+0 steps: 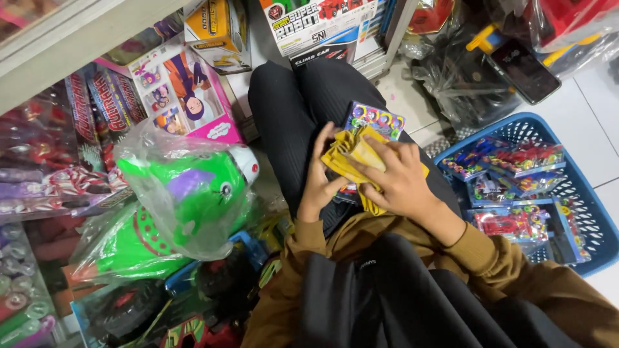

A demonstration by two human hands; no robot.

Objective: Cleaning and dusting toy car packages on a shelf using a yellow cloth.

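Head view, looking down at a seated person's lap. Right hand [396,177], palm down with fingers spread, presses a crumpled yellow cloth [348,158] onto a flat, clear-fronted blister pack of small colourful toys [376,119] resting on the dark-trousered thigh. Left hand [319,180] curls narrowly round the pack's near left edge, steadying it from the side. For a clean wipe, the steadying hand should probably keep the pack flat against the leg while the cloth travels edge to edge with light pressure, as the thin plastic front looks easily dented. At right, a blue plastic lattice basket [596,219] holds similar packs; at left lies a green toy wrapped in clear plastic [187,200].
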